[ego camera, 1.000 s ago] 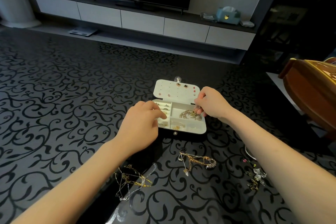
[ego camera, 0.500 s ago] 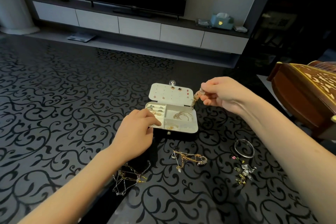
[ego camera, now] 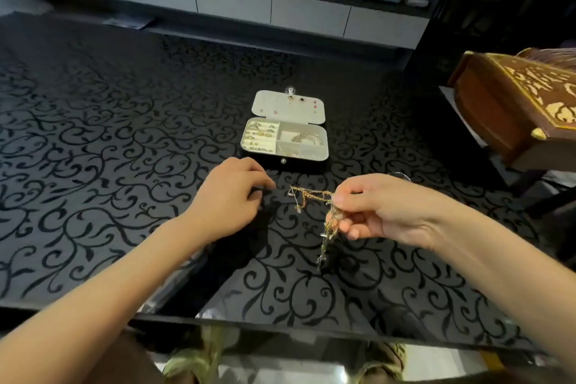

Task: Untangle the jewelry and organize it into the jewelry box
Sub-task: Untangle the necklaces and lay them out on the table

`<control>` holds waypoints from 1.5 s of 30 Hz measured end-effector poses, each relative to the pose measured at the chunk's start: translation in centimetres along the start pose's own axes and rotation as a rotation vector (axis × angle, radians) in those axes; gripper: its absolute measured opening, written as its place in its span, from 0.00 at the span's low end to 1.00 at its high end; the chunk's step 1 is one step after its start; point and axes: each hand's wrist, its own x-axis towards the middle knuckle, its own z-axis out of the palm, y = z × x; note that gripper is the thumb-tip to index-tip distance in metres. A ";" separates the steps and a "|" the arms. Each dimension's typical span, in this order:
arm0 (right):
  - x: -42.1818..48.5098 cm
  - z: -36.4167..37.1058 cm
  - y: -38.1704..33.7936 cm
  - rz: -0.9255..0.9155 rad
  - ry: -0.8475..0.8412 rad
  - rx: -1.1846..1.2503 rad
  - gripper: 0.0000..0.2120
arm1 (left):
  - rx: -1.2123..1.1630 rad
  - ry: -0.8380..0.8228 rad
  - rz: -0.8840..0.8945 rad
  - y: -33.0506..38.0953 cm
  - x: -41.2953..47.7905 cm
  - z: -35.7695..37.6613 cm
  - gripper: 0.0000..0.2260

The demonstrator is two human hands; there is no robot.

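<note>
Thumb and fingertips (ego camera: 343, 198) of the right hand (ego camera: 383, 209) pinch a tangled gold chain (ego camera: 327, 237), which dangles below them over the patterned table (ego camera: 93, 134). The left hand (ego camera: 227, 196) is loosely curled and holds nothing, just left of another gold tangle (ego camera: 300, 196). The open jewelry box (ego camera: 288, 104) sits beyond both hands.

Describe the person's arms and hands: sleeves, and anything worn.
The left hand and right hand are bare: no gloves, and no rings that show. The left forearm and right forearm are uncovered up to the frame edge: no sleeve, watch or bracelet.
</note>
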 end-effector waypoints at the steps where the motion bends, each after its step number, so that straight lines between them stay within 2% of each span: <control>1: 0.0 0.7 1.2 0.034 -0.013 0.017 0.11 | -0.016 -0.022 0.006 0.3 -0.7 0.2 0.13; 5: 0.4 2.1 5.0 0.089 0.015 0.025 0.10 | -0.087 -0.097 0.050 1.3 -3.0 1.2 0.13; 11: 0.5 1.6 7.7 0.013 0.188 -0.050 0.09 | -0.142 -0.122 0.135 2.5 -5.2 2.7 0.20; 23: 0.2 -0.5 9.3 -0.185 0.307 -0.307 0.04 | 0.068 -0.196 0.456 2.3 -6.5 4.6 0.27; 27: 0.3 -1.1 9.4 -0.183 0.350 -0.435 0.04 | 0.102 -0.178 0.438 1.6 -6.1 4.8 0.28; 30: 0.1 -1.7 9.5 -0.168 0.363 -0.445 0.03 | 0.084 -0.164 0.419 0.9 -5.9 4.7 0.28; 37: -1.1 -3.0 9.7 -0.149 0.269 -0.538 0.10 | 0.077 -0.136 0.425 0.4 -6.1 4.5 0.30; 45: -2.4 -3.8 9.8 -0.166 0.223 -0.715 0.12 | 0.272 -0.063 0.385 1.0 -5.7 4.7 0.28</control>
